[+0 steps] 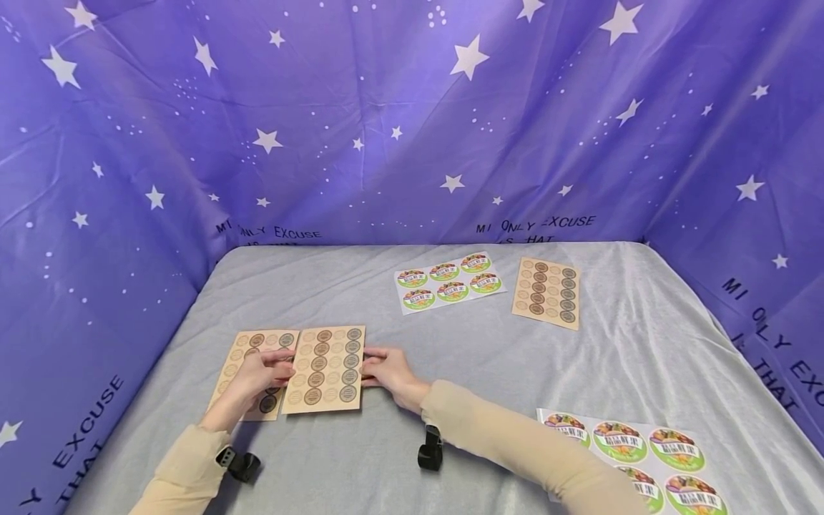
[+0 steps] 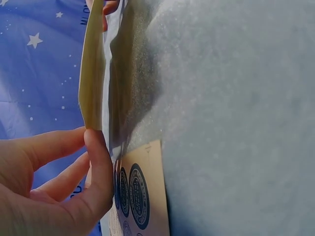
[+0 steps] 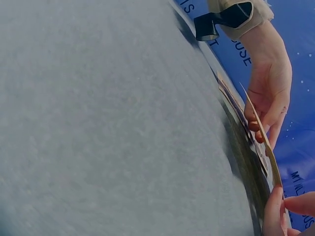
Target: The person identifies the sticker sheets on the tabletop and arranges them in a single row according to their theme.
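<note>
Both hands hold a tan sheet of round stickers just above the cloth, its rows of brown, dark and pale circles facing up. The left hand pinches its left edge between thumb and fingers. At the opposite edge, the right hand pinches it the same way. A second tan sticker sheet lies flat under the left hand, partly hidden by it. In the left wrist view the held sheet appears edge-on, raised off the cloth, with the lying sheet below it.
Toward the back lie a white sheet of colourful fruit stickers and another tan sticker sheet. A second fruit sticker sheet is at the front right, partly behind the right sleeve. Purple star-print curtains border the grey cloth-covered table.
</note>
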Motion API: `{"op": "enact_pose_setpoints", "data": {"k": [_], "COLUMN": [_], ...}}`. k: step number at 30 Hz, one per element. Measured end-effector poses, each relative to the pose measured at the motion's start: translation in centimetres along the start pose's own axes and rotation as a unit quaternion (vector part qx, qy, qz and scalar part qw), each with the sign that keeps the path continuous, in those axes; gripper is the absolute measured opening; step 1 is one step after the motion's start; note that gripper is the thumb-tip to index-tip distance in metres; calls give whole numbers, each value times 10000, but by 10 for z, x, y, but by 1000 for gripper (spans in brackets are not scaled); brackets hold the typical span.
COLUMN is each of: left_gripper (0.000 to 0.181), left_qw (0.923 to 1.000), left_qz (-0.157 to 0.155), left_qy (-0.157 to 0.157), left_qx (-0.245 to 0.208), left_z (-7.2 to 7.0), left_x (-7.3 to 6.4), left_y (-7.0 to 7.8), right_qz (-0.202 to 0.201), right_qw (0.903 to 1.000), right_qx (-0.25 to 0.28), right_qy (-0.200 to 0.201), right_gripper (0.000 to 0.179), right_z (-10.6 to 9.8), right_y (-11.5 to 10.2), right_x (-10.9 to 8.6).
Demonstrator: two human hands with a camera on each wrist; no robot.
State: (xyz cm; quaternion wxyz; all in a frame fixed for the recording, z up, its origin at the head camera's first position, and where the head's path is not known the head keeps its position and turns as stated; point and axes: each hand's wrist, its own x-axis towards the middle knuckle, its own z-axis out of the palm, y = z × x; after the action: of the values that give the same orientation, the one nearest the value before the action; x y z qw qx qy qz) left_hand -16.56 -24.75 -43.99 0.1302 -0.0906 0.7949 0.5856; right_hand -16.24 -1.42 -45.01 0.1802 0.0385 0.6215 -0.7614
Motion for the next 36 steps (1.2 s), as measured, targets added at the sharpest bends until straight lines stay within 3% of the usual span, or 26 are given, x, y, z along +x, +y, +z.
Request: {"op": "enact_pose_setpoints", "data": {"k": [13, 23, 36], "left_gripper": [44, 43, 46], "left_qw": [9990, 9977, 9897], "left_qz": [49, -13, 169], "left_qy": [38, 86, 214], "left_qx": [448, 679, 1407], "left_z": [0, 1, 6], "left_x": [2, 1, 0], "left_y": [-3, -1, 1], "right_qz": [63, -17, -214], "right_qw": [9995, 9965, 9845], "right_qx": [-295, -831, -1712], "right_qy": [-76, -94, -306], "right_gripper": [48, 49, 57], "right_z": [2, 3, 5], "right_y": [4, 5, 2], "right_x": [5, 6, 3]}}
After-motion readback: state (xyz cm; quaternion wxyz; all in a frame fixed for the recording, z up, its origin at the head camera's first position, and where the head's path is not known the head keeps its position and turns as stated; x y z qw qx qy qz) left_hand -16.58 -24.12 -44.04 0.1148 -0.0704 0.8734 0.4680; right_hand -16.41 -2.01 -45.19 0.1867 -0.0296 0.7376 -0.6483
